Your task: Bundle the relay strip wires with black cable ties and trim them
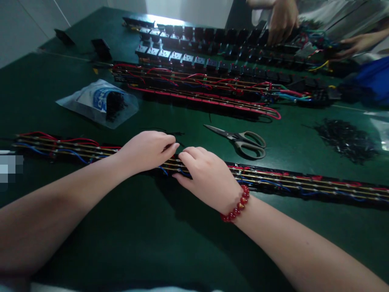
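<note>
A long black strip with brass rails and red and blue wires (pixel 273 178) runs across the table in front of me. My left hand (pixel 148 150) is over its middle, thumb and forefinger pinched together at its far edge. Something dark and thin shows at those fingertips, too small to name. Just to the right, my right hand (pixel 209 174) grips the strip, thumb on the near side and fingers over the top. A red bead bracelet (pixel 237 207) circles the right wrist. Scissors (pixel 243 142) lie partly open beyond the right hand.
An open plastic bag of black cable ties (pixel 103 101) lies at the left. Black offcuts (pixel 346 138) are heaped at the right. More wired strips (pixel 194 83) and rows of black blocks (pixel 188 59) stretch across the back. A co-worker's hands (pixel 282 20) handle wires at the far right.
</note>
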`<state>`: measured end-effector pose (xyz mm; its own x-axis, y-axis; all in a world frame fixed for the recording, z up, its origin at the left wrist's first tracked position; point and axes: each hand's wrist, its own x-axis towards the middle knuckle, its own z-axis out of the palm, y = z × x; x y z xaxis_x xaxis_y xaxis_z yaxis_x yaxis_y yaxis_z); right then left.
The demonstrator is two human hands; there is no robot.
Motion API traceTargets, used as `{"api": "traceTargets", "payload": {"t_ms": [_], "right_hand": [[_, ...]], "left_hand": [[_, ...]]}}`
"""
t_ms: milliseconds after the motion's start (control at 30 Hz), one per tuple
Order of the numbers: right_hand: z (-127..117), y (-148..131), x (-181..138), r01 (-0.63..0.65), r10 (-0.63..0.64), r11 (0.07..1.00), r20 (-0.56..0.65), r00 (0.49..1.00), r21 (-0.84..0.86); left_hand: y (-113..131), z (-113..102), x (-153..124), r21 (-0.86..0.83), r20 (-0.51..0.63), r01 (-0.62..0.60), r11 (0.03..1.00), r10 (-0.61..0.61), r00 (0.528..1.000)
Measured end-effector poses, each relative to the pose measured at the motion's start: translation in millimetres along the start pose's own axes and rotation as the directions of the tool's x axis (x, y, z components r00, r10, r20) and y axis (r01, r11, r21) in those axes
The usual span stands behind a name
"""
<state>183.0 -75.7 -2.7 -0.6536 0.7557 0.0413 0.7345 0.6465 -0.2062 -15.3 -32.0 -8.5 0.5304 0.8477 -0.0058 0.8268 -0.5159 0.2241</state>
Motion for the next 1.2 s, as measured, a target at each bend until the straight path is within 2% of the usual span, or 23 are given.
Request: {"api": "traceTargets", "payload": {"t_ms": [167, 300, 533, 600, 667, 767, 833, 1200], "right_hand": [[4.1, -2.0, 3.7, 0.001, -0.002, 0.998, -0.005, 1.0, -0.069], [9.5, -1.0, 5.2, 0.019, -0.022, 0.991, -0.021, 1.0, -0.134], [18.7, 0.4, 5.7, 0.041, -0.049, 0.977, -0.032, 0.998, -0.211], [18.4, 2.1, 5.3, 0.05, -0.058, 0.974, -0.03, 0.998, -0.221], [16.8, 4.6, 4.1, 0.053, -0.061, 0.972, -0.03, 0.998, -0.23], [13.9, 9.2, 1.1, 0.053, -0.064, 0.969, -0.039, 0.997, -0.242], [12.6, 12.3, -1.3, 0.059, -0.073, 0.967, -0.048, 0.996, -0.246], [14.3, 29.0, -18.0, 0.132, -0.172, 0.943, -0.108, 0.979, -0.306]], "left_hand": [[1.9, -2.7, 2.2, -0.02, 0.015, 0.008, 1.0, -0.008, 1.0], [1.1, -2.8, 1.7, 0.005, -0.007, -0.033, 0.999, 0.033, 0.999], [1.9, -0.6, -13.5, 0.159, -0.145, -0.057, 0.986, 0.081, 0.986], [1.9, -1.9, -17.5, 0.156, -0.096, -0.132, 0.979, 0.147, 0.984], [1.3, -3.5, -19.7, 0.108, 0.001, -0.202, 0.973, 0.203, 0.979], [1.4, -5.3, -20.5, 0.073, 0.144, -0.228, 0.971, 0.216, 0.966], [3.2, -5.5, -20.5, 0.075, 0.189, -0.229, 0.971, 0.211, 0.959], [17.2, 6.1, -23.0, 0.052, 0.081, -0.246, 0.968, 0.241, 0.967]]}}
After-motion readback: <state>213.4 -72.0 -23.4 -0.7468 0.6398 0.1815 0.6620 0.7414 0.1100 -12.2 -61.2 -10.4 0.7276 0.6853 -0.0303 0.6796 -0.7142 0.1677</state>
